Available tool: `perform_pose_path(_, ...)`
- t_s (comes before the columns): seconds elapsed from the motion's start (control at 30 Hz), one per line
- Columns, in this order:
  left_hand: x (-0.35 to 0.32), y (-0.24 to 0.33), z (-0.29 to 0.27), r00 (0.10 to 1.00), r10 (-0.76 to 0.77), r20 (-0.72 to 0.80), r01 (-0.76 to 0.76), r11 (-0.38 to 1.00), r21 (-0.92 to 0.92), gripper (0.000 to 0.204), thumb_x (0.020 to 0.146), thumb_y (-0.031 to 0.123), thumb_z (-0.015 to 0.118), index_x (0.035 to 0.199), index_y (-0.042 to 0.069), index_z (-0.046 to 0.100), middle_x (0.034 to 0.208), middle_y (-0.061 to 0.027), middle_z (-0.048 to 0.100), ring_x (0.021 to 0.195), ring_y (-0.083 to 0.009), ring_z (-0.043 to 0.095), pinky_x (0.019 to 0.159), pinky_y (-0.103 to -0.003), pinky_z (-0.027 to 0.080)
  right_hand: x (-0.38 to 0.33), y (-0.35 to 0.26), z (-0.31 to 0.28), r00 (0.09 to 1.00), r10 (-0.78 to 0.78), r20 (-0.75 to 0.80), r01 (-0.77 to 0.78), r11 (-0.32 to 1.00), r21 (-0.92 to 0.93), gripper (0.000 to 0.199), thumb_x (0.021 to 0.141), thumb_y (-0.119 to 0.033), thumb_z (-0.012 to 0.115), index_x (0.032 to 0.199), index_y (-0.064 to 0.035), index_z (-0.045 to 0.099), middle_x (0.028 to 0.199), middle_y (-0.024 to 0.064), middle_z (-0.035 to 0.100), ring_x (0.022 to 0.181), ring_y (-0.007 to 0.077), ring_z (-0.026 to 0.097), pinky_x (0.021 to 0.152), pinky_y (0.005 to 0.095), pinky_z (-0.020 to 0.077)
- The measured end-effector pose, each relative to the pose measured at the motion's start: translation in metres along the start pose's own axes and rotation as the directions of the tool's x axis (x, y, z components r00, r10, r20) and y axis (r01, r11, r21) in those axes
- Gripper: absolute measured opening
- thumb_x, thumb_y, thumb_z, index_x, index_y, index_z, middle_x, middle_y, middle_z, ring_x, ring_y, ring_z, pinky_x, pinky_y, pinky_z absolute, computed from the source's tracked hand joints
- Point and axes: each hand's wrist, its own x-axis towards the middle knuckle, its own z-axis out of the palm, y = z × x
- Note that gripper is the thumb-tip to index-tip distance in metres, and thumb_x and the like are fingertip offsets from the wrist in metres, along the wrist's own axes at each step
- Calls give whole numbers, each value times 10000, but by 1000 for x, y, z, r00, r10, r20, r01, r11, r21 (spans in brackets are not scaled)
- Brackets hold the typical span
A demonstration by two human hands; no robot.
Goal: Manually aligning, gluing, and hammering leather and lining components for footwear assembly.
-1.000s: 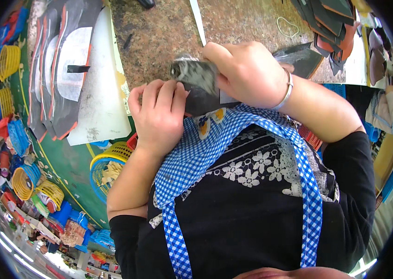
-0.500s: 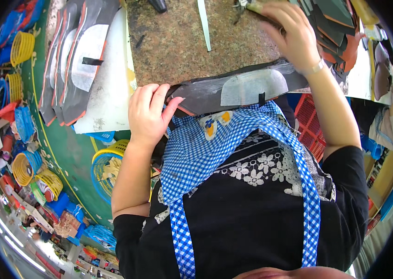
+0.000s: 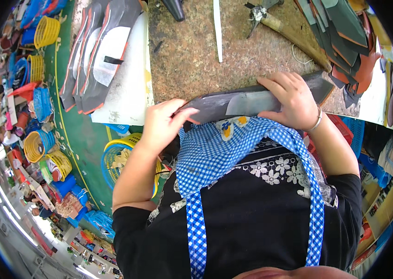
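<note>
The speckled worktop (image 3: 187,60) spreads out in front of the person, whose blue-and-white checked apron (image 3: 219,144) meets its near edge. To the left lies an overlapping row of dark panels (image 3: 106,49) with orange edging and pale patches; at the far right sits a heap of similar dark pieces (image 3: 343,35).

The single dark panel (image 3: 245,103) lies lengthwise along the near edge of the worktop, just in front of the apron. The right hand (image 3: 295,101) is spread across it, fingers at the far edge and thumb toward the near one — whether it grips or only presses, I cannot tell. The left hand (image 3: 163,124) seems to pinch the panel's left end between thumb and fingers.

Beyond the panel rest a wooden-handled hammer (image 3: 294,39), a narrow white strip (image 3: 218,32) and, smallest, a thin loop of string (image 3: 294,54).

The step in hand looks like setting the panel straight; the next move calls for both ends held level — and the far edge flat.
</note>
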Motion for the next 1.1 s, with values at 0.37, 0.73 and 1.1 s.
perform_pose_path(0.37, -62, -5, -72, 887, -98, 450, -22, 967, 254, 634, 697, 66, 781, 1290, 38, 559, 1149, -138, 627, 1049, -327, 616, 893, -399, 504, 18, -1, -115, 807, 56, -588, -173, 974, -144, 651, 721, -429, 798, 1185, -8, 623, 1085, 165, 653, 965, 326, 644, 852, 393, 509)
perform_pose_path(0.73, 96, -55, -161, 472, 464, -749, 360, 674, 645, 584, 815, 343, 728, 1289, 56, 542, 1164, -182, 629, 1072, -379, 599, 931, -454, 462, 51, 164, -114, 910, -59, -410, -346, 438, -830, 637, 861, -328, 682, 1427, -134, 462, 1426, 44, 507, 1279, 241, 503, 1070, 430, 376)
perform_pose_path(1.1, 14, 61, -123, 765, 354, -539, -93, 888, 451, 415, 722, 197, 840, 1029, -17, 660, 944, -147, 684, 828, -241, 666, 787, -326, 511, 126, -56, -48, 851, -516, -101, 425, 787, -448, 585, 773, -193, 593, 1335, -41, 528, 1370, 156, 541, 1259, 302, 528, 1057, 445, 398)
